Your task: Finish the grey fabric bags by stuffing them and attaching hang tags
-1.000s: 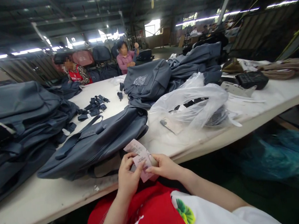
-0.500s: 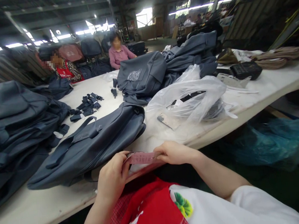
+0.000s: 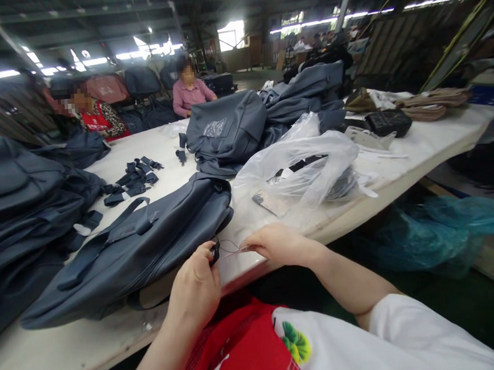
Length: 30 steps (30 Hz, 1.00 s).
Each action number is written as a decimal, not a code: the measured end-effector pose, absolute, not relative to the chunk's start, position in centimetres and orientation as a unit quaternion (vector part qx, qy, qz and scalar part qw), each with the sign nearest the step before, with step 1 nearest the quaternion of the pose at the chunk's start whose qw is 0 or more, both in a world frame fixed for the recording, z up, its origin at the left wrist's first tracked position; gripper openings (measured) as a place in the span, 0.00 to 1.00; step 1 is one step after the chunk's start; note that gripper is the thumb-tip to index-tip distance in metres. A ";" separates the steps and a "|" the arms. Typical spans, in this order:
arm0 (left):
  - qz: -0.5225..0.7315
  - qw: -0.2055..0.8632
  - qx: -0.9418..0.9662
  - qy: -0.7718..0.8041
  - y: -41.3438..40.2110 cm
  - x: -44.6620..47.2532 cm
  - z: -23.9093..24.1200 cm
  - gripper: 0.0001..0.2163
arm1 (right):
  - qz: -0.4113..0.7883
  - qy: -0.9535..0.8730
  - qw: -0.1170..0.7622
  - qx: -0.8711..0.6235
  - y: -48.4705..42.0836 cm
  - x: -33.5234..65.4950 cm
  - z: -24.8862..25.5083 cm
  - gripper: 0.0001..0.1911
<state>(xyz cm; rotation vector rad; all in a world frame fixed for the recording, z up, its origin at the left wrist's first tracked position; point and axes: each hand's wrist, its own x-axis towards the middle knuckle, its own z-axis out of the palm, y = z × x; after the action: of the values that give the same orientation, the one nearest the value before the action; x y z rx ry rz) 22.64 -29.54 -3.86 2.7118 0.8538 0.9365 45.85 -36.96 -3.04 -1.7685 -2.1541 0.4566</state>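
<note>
Close to the table's front edge, my left hand (image 3: 197, 281) is closed, with a small black piece (image 3: 214, 254) pinched between thumb and fingertips. I cannot make out exactly what that piece is. My right hand (image 3: 279, 245) pinches a thin cord (image 3: 229, 243), which curves in a loop across the short gap between both hands. A pale sliver by the right fingertips may be the edge of a tag; too little of it shows to tell. Just beyond my left hand lies a dark blue-grey bag (image 3: 149, 242) on its side, its strap and handle facing up.
More bags are piled at the left (image 3: 24, 206) and a bag stands mid-table (image 3: 226, 124). Dark straps with clips (image 3: 134, 179) lie between them. A clear plastic bag (image 3: 296, 164) holds dark pieces. Two people sit across the white table (image 3: 89, 354); teal plastic (image 3: 428, 234) hangs at right.
The pink printed tag stretched between my hands no longer shows its face. A cord loop and a small black piece now show there instead. The view has shifted slightly.
</note>
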 end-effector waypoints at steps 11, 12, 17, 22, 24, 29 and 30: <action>0.387 0.371 0.748 0.391 -32.1 25.7 -5.2 0.15 | 0.437 -0.524 0.521 -0.512 -36.5 40.6 -7.4 0.18; 0.397 0.364 0.742 0.398 -32.2 25.9 -5.6 0.15 | 0.485 -0.484 0.545 -0.482 -36.7 40.0 -7.6 0.19; 0.420 0.365 0.728 0.401 -31.7 26.1 -6.7 0.14 | 0.549 -0.438 0.572 -0.424 -37.6 38.8 -8.0 0.25; 0.396 0.307 0.766 0.403 -31.6 25.7 -6.9 0.20 | 0.448 -0.491 0.556 -0.499 -37.4 39.1 -8.5 0.20; 0.389 0.243 0.797 0.394 -32.1 25.8 -7.0 0.26 | 0.424 -0.483 0.575 -0.505 -37.3 38.9 -8.7 0.20; 0.451 0.199 0.793 0.358 -33.4 26.4 -7.7 0.22 | 0.384 -0.451 0.630 -0.503 -37.2 37.3 -9.1 0.21; 0.477 0.196 0.781 0.353 -33.4 26.5 -7.7 0.21 | 0.379 -0.445 0.639 -0.500 -37.2 36.9 -9.2 0.21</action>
<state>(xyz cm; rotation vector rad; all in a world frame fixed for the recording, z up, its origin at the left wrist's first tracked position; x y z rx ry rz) 26.52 -33.43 -7.73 2.1873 0.9896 1.3348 36.91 -37.23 -9.18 -1.1408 -1.0162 0.8657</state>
